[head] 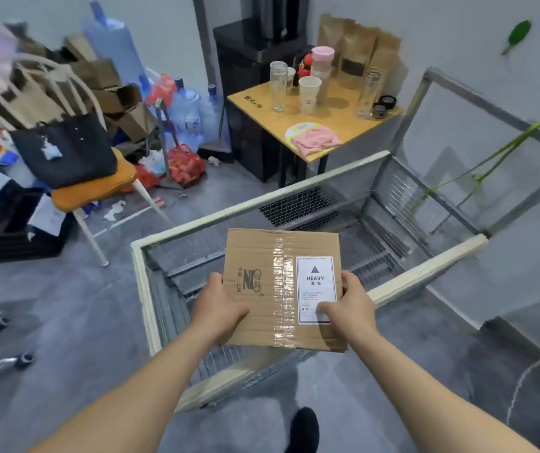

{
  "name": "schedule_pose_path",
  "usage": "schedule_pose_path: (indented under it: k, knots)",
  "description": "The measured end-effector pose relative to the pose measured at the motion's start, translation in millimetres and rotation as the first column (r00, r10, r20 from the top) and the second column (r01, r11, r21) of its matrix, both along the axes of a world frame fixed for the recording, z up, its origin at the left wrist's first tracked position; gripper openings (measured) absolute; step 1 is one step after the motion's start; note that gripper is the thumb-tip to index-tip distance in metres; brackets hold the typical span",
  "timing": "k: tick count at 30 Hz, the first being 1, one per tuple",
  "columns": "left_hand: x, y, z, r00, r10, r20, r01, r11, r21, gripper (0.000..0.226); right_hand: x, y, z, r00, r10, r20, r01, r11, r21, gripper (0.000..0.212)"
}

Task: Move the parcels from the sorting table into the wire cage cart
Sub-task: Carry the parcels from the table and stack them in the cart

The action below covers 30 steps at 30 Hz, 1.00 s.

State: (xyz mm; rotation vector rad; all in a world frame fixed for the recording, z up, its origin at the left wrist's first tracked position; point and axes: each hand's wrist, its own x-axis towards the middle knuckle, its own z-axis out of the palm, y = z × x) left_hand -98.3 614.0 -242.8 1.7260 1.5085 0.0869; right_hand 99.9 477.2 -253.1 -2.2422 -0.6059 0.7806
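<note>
Because the label says HEAVY, both hands — left hand [221, 304] & right hand [348, 305] — grip the parcel [281, 289] at its near edge w/ thumbs on top, level above the wire cage cart [144, 289], centre of frame.

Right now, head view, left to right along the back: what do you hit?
Black bag on the chair → water jugs → wooden side table with cups → wire cage cart far wall.

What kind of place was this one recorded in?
Probably a small parcel back room or storeroom: a wire cage cart, flattened cardboard boxes and water jugs piled in the corner.
</note>
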Motion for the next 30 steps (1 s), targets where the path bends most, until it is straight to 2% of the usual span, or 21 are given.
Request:
schedule_pose_path:
  k: [7, 13, 19, 23, 30]
  knots:
    - [-22, 18, -25, 0.985, 0.17, -0.027, -0.171, 0.985, -0.039, 0.056, 3, 56, -26, 0.979, 0.195, -0.054, -0.198, 0.979, -0.057, 0.053]
    - [-47, 49, -49, 0.972, 0.232, -0.034, -0.234, 0.969, -0.077, 0.059, -15, 107, -44, 0.965, 0.254, -0.064, -0.26, 0.958, -0.119, 0.041]
    - [-72, 83, -89, 0.964, 0.264, -0.042, -0.267, 0.955, -0.13, 0.061, -40, 156, -78, 0.959, 0.269, -0.094, -0.281, 0.949, -0.145, 0.052]
    - [-82, 100, -122, 0.961, 0.26, -0.094, -0.274, 0.944, -0.183, 0.06, -54, 183, -109, 0.955, 0.27, -0.125, -0.285, 0.949, -0.133, 0.067]
    - [-70, 132, -197, 0.937, 0.301, -0.178, -0.335, 0.919, -0.206, 0.049, -49, 227, -187, 0.944, 0.273, -0.188, -0.312, 0.922, -0.229, 0.059]
